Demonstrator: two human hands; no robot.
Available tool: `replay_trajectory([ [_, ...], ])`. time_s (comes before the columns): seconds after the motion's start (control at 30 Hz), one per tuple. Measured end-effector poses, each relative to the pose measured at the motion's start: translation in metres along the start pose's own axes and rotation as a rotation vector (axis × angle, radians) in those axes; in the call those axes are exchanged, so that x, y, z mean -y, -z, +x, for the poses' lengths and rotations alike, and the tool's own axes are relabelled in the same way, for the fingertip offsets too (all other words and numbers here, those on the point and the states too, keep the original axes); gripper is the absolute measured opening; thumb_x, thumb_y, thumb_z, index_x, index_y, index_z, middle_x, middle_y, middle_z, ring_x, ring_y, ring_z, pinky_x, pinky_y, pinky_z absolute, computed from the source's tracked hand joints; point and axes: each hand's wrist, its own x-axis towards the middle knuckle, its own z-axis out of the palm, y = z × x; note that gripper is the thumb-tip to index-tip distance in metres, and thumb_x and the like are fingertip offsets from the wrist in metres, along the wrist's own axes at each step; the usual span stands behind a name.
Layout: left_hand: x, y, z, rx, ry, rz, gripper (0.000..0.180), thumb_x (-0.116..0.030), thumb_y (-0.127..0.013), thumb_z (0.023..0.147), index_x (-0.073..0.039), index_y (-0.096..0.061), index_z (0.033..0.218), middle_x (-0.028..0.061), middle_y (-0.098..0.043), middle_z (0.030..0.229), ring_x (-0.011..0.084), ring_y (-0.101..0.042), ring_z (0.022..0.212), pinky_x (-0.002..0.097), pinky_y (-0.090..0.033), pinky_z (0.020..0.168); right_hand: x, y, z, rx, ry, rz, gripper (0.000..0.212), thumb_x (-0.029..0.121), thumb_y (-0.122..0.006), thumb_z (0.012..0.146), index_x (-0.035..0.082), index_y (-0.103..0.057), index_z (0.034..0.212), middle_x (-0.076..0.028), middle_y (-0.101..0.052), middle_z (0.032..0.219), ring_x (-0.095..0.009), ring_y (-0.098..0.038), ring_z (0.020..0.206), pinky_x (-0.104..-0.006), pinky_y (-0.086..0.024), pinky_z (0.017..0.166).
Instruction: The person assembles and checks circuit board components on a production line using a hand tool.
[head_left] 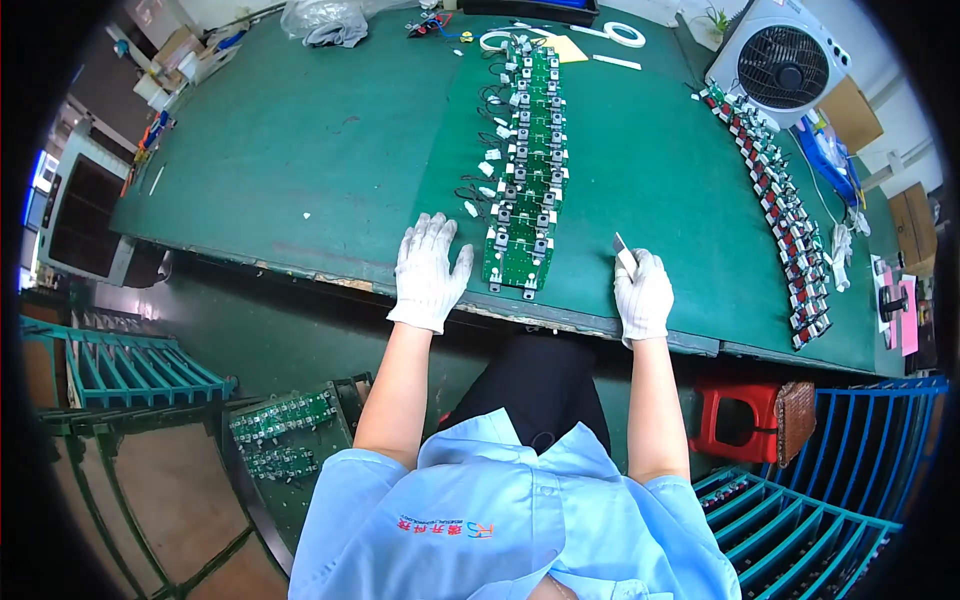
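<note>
A long column of green circuit boards [534, 150] lies on the green table mat, with dark square parts along both sides. Wires with white connectors [487, 168] trail from its left side. My left hand [430, 268], in a white knitted glove, rests flat near the table's front edge, fingers stretched out, just left of the column's near end and holding nothing. To the right of the boards, my gloved right hand [644, 296] is closed around a small flat tool [625, 256] with a whitish body and grey tip. The tool points up and away from me; its exact kind is unclear.
Another row of boards [772, 200] with red and dark parts runs down the table's right side. Behind it stands a fan [785, 65]. Tape rolls [625, 35] lie at the back. Below the table are a red stool [735, 420] and slatted racks [800, 520].
</note>
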Motion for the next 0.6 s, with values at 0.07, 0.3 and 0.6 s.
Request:
replay_trajectory([
  [0.07,-0.0004,0.0012,0.0001,-0.010,-0.007,-0.005,0.040,-0.030,-0.062,0.085,-0.004,-0.061,0.116,0.0153,-0.058,0.127,0.0329,-0.049,0.126,0.0464,-0.034,0.108,0.0003,-0.0007,0.0000,-0.002,0.001,0.000,0.023,0.026,-0.065,0.085,0.007,-0.063,0.098,-0.013,-0.063,0.087,-0.035,-0.063,0.079,-0.0429,-0.051,0.066],
  [0.3,-0.0007,0.0022,0.0001,-0.030,-0.010,-0.010,0.038,-0.029,-0.064,0.085,-0.006,-0.062,0.115,0.0157,-0.059,0.126,0.0342,-0.050,0.125,0.0465,-0.036,0.107,0.0023,0.0009,0.0000,0.000,-0.001,-0.005,0.022,0.025,-0.065,0.084,0.007,-0.063,0.098,-0.013,-0.063,0.088,-0.035,-0.063,0.078,-0.0431,-0.051,0.066],
  [0.6,0.0003,0.0013,0.0003,-0.007,-0.005,0.001,0.039,-0.030,-0.063,0.085,-0.006,-0.062,0.116,0.0160,-0.059,0.127,0.0342,-0.050,0.125,0.0464,-0.036,0.107,0.0022,0.0014,0.0004,0.012,-0.008,0.009,0.023,0.025,-0.065,0.084,0.007,-0.063,0.099,-0.014,-0.063,0.089,-0.035,-0.063,0.079,-0.0429,-0.051,0.067],
])
